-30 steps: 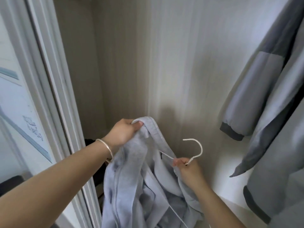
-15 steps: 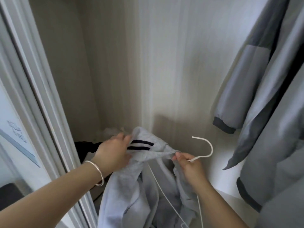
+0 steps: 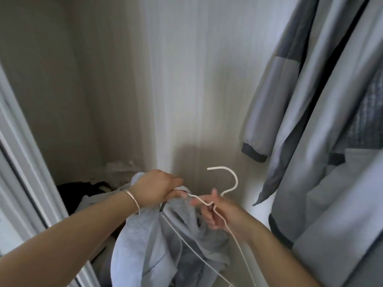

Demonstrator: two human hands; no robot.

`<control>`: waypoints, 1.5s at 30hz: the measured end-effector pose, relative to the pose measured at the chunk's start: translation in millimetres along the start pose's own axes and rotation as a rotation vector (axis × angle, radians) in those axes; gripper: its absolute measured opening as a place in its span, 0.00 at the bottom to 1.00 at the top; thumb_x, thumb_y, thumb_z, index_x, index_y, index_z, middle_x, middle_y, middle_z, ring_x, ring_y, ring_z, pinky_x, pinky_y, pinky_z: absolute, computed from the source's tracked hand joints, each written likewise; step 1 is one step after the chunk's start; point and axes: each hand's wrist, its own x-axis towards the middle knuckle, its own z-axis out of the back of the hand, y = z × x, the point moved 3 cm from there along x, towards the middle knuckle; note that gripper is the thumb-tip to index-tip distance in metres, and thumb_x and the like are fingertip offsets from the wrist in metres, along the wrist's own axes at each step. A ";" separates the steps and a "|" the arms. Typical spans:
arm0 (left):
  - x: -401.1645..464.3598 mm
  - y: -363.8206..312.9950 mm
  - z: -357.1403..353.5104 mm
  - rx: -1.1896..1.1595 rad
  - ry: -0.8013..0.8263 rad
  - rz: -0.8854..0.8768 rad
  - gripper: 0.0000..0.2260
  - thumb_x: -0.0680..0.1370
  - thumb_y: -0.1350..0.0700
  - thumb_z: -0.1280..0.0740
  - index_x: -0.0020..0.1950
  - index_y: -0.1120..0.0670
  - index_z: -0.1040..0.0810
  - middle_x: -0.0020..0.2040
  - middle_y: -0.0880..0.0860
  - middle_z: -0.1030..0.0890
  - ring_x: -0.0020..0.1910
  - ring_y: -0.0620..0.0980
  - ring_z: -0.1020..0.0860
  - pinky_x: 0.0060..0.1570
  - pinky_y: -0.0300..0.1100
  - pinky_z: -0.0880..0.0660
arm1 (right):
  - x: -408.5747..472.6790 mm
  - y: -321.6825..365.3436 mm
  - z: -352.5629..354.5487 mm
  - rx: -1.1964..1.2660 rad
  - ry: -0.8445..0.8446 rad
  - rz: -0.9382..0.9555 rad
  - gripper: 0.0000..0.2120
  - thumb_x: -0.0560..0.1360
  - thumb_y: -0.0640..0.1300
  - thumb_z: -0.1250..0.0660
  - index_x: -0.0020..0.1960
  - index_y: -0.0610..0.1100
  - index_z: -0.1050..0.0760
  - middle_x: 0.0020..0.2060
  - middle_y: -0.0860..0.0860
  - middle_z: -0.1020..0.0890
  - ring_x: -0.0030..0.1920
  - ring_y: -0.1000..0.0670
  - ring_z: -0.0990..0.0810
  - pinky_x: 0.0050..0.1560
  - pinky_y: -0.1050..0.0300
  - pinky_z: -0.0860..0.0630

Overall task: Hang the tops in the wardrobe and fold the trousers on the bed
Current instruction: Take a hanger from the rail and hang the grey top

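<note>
A light grey top (image 3: 157, 241) hangs crumpled in front of me inside the wardrobe (image 3: 165, 79). My left hand (image 3: 157, 189) grips the top's upper edge, bunched over one arm of a white wire hanger (image 3: 230, 183). My right hand (image 3: 217, 212) holds the hanger at its neck, just below the hook, fingers curled round the wire. The hook points up and to the left, free of any rail. The hanger's lower wires run down through the fabric and out of the frame.
A grey two-tone jacket (image 3: 323, 121) hangs at the right, its sleeve cuff (image 3: 253, 153) close to the hanger's hook. The wardrobe door frame (image 3: 22, 172) stands at the left. Dark and white clothes (image 3: 87, 187) lie on the wardrobe floor behind my left arm.
My left hand has moved right along the top's edge toward the hanger's neck, pulling fabric over the wire. My right hand has shifted its hold at the hanger's neck. The view has dropped slightly.
</note>
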 end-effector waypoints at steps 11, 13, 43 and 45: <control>-30.7 61.5 25.2 -0.700 -0.267 0.640 0.23 0.71 0.36 0.39 0.36 0.55 0.21 0.29 0.45 0.27 0.31 0.41 0.31 0.34 0.40 0.30 | 17.1 -81.3 42.1 -0.521 -0.023 -0.195 0.40 0.65 0.51 0.24 0.71 0.57 0.41 0.64 0.47 0.32 0.55 0.62 0.24 0.55 0.68 0.27; -41.9 72.4 28.5 -0.759 -0.275 0.690 0.15 0.72 0.39 0.36 0.39 0.48 0.17 0.32 0.48 0.21 0.34 0.40 0.27 0.38 0.41 0.26 | 33.1 -89.0 36.4 -0.747 -0.021 -0.101 0.35 0.52 0.75 0.30 0.57 0.81 0.38 0.61 0.56 0.34 0.61 0.65 0.32 0.65 0.67 0.34; -73.4 82.7 41.5 0.184 -0.144 0.184 0.08 0.74 0.46 0.44 0.46 0.48 0.30 0.39 0.48 0.27 0.25 0.50 0.23 0.21 0.34 0.33 | 46.0 76.3 102.4 -0.717 -0.640 -0.256 0.17 0.69 0.48 0.26 0.53 0.40 0.22 0.49 0.44 0.19 0.43 0.48 0.23 0.43 0.59 0.29; -67.1 76.3 34.2 0.274 -0.125 0.174 0.07 0.70 0.50 0.43 0.47 0.47 0.30 0.39 0.51 0.25 0.23 0.51 0.24 0.16 0.36 0.33 | 46.7 97.6 105.3 -0.766 -0.672 -0.251 0.20 0.69 0.47 0.26 0.56 0.36 0.22 0.51 0.43 0.19 0.42 0.49 0.24 0.36 0.61 0.30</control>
